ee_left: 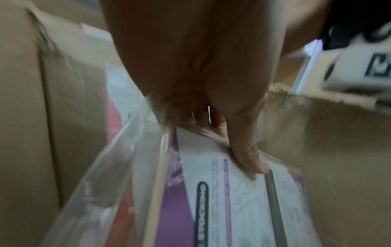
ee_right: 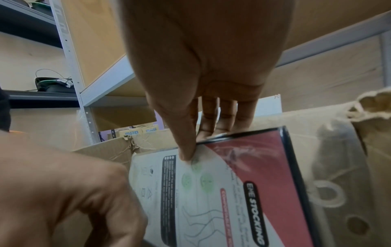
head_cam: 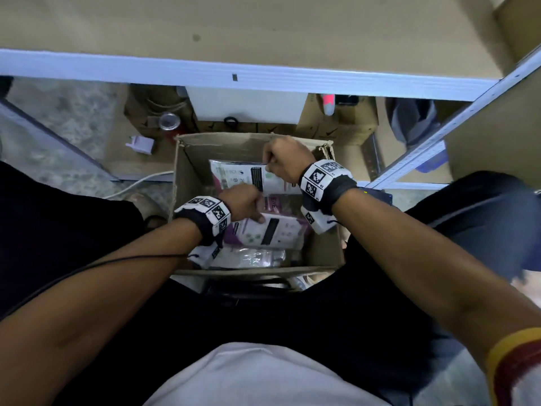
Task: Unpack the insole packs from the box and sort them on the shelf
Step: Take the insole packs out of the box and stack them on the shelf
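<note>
An open cardboard box (head_cam: 181, 177) stands on the floor between my knees, with several plastic-wrapped packs inside. My right hand (head_cam: 285, 161) pinches the top edge of a red-and-white pack (head_cam: 248, 175) at the far side of the box; in the right wrist view the thumb (ee_right: 186, 150) presses its front and the fingers sit behind that pack (ee_right: 243, 192). My left hand (head_cam: 244, 203) grips the top of a purple-and-white pack (head_cam: 272, 232) nearer to me. The left wrist view shows the thumb (ee_left: 247, 158) on this pack (ee_left: 222, 200) through its clear wrapper.
A metal shelf with a pale front rail (head_cam: 234, 74) and a bare tan board (head_cam: 234, 27) runs across above the box. Under it lie a white box (head_cam: 246, 105), brown cartons (head_cam: 336, 127), a red can (head_cam: 168, 123) and a white cable (head_cam: 140, 183).
</note>
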Tool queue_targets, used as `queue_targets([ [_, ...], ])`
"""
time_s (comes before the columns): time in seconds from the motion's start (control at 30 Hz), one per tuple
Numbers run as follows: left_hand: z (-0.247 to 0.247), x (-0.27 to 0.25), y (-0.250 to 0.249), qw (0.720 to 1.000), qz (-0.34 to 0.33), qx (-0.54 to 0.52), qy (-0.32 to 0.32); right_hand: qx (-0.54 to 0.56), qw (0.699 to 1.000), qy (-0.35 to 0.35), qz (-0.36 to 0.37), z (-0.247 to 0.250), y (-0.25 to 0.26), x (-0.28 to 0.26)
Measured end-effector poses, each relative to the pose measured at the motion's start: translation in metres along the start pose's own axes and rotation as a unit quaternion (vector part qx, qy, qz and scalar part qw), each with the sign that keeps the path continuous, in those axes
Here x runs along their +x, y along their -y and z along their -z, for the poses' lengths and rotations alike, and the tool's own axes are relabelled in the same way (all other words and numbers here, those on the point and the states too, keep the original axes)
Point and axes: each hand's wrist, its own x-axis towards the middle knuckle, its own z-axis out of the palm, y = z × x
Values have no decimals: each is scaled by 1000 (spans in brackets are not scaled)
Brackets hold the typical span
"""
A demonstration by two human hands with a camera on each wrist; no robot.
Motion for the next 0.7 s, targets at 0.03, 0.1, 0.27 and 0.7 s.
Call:
queue_targets([
  [0.03,5,-5,0,1000,-1,0,-15,3,1000,-4,0,2,3,-2],
  [0.1,16,-16,-1,999,-10,-2,-50,9,1000,-16,-3,7,10,-7],
  [0.27,50,-49,-11,994,-55,5,-98,27,998,-54,-22,28,27,-23],
  [0.7,150,-125,-43,980,-109,-33,-162,2,990,-138,17,147,58,-71],
])
